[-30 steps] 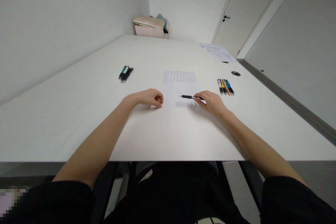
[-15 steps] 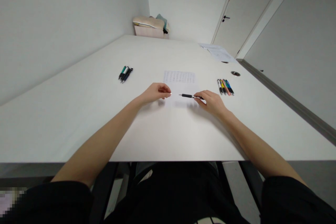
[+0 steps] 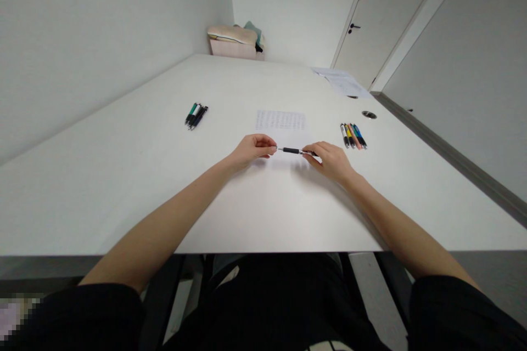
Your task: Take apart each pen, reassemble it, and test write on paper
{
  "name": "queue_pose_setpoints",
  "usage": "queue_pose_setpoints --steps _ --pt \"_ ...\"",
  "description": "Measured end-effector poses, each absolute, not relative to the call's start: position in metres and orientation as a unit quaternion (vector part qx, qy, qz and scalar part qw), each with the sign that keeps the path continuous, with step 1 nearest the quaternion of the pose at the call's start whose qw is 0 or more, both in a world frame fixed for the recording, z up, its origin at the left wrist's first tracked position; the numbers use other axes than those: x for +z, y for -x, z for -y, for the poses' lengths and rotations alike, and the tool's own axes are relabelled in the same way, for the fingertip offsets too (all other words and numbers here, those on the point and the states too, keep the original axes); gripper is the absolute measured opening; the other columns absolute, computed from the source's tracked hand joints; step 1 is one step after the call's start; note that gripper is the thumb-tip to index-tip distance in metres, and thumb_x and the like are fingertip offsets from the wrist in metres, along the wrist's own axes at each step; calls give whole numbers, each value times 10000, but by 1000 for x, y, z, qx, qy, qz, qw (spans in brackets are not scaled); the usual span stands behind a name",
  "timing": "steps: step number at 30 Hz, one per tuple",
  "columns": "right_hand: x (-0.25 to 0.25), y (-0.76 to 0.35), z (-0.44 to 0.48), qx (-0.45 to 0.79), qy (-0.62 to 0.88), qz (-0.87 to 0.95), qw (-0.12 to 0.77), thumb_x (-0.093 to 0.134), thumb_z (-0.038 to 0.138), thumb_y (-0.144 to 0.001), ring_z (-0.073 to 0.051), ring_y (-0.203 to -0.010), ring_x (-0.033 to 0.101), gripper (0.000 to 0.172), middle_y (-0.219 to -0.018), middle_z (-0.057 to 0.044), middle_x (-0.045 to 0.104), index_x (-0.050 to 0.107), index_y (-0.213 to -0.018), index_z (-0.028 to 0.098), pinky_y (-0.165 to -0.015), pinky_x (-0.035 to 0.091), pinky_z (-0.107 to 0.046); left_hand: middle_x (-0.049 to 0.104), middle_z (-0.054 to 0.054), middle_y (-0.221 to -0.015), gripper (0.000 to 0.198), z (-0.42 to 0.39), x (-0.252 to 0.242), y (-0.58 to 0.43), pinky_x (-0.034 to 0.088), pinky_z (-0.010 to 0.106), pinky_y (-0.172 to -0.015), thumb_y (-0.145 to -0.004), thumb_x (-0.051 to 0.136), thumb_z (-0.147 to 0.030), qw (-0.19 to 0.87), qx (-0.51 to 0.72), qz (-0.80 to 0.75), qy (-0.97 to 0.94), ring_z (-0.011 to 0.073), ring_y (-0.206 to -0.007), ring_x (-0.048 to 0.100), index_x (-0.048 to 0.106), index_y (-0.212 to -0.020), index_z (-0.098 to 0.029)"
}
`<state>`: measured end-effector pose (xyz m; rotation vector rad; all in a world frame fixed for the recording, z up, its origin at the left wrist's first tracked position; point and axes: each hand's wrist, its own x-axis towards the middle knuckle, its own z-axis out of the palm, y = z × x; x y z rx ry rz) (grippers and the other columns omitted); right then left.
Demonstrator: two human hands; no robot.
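Held level between the fingers of my right hand is a black and silver pen, its narrow tip pointing left. My left hand is pinched closed right at that tip, around a tiny piece mostly covered by the fingertips; its kind is too small to make out. Both hands are over a sheet of paper with rows of print on its upper part, lying on the white table.
A bunch of pens lies on the left of the table. More coloured pens lie side by side at the right, near a round metal grommet. Further back are loose papers and a pink box with cloth.
My left hand has moved right, bringing the tiny piece up to the pen's tip. My right hand and the pen have shifted only slightly left.
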<state>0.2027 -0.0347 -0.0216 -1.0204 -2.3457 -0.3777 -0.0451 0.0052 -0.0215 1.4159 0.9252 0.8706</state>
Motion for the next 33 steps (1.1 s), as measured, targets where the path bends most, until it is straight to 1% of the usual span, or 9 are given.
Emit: queue_pose_setpoints --steps 13,20,27,33 --pt "-21 -202 35 -149 381 870 275 453 286 -890 -143 -713 595 184 -821 -41 677 593 -931 174 -643 429 -261 610 23 -715 279 -1 -20 41 475 272 -646 -577 751 -253 567 377 -396 -616 101 -662 562 620 -787 -122" --pt "-21 -199 37 -153 374 876 264 450 289 -892 -148 -731 599 184 -839 -44 677 590 -936 178 -649 428 -264 598 13 -672 276 2 -22 36 463 262 -621 -575 750 -263 561 379 -389 -625 97 -636 552 621 -772 -121" --pt "-23 -198 36 -154 382 877 249 424 296 -905 -156 -741 603 212 -848 -57 679 593 -945 174 -655 423 -270 611 20 -684 276 1 -28 35 470 280 -636 -593 733 -290 537 384 -391 -642 106 -629 560 627 -785 -122" --pt "-23 -196 37 -158 400 874 225 389 295 -922 -156 -739 613 248 -854 -61 686 600 -954 168 -652 419 -270 629 26 -719 270 2 -29 36 457 278 -661 -605 730 -309 495 396 -386 -671 110 -651 569 639 -786 -131"
